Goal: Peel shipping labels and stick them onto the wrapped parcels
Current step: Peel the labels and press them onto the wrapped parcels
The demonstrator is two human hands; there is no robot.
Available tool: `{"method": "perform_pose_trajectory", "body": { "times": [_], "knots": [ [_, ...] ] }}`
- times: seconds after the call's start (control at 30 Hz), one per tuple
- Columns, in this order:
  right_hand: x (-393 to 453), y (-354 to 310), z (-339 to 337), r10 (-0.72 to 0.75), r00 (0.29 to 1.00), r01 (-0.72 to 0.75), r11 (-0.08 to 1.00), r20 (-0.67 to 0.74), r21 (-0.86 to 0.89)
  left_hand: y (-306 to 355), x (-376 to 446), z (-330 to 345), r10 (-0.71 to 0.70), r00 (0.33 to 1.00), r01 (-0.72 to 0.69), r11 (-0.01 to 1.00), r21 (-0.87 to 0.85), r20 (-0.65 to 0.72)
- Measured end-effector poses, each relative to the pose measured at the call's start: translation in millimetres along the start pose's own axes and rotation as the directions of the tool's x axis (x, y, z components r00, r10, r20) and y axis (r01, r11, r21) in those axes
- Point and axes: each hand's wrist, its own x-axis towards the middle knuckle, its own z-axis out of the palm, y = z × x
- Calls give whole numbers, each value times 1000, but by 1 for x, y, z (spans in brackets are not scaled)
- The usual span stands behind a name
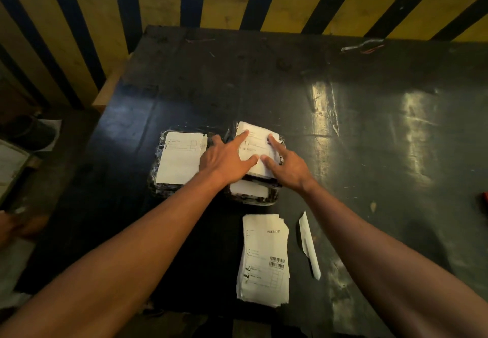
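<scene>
White paper shipping label [257, 150] was pressed flat onto a black plastic-wrapped parcel [253, 195] mid-bench by left hand [224, 158] and right hand [287, 164], fingers straight; thin, easily creased, best smoothed outward.

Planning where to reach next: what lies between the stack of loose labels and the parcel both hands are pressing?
In the head view, only bare dark table separates the label stack from the pressed parcel.

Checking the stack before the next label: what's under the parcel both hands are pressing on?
Under the top parcel lies another wrapped parcel, its white label partly showing at the near edge. The rest is covered, as is anything beneath. Left hand and right hand press flat.
</scene>
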Motion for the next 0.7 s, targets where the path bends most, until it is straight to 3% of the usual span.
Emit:
{"method": "perform_pose_trajectory", "body": {
  "times": [0.17, 0.37, 0.7],
  "knots": [
    [-13, 24, -16, 4, 996, 2, 998, -91, 67, 27, -5, -1, 90, 996, -91, 995, -44, -5],
    [-56, 88, -44, 135, 977, -125, 990, -167, 67, 84, -9, 53, 164, 983, -153, 981, -122, 85],
    [-93, 220, -75, 339, 929, -339, 940, -146, 29, 185, -8, 163, 251, 922, -181, 952, -245, 295]
  ]
}}
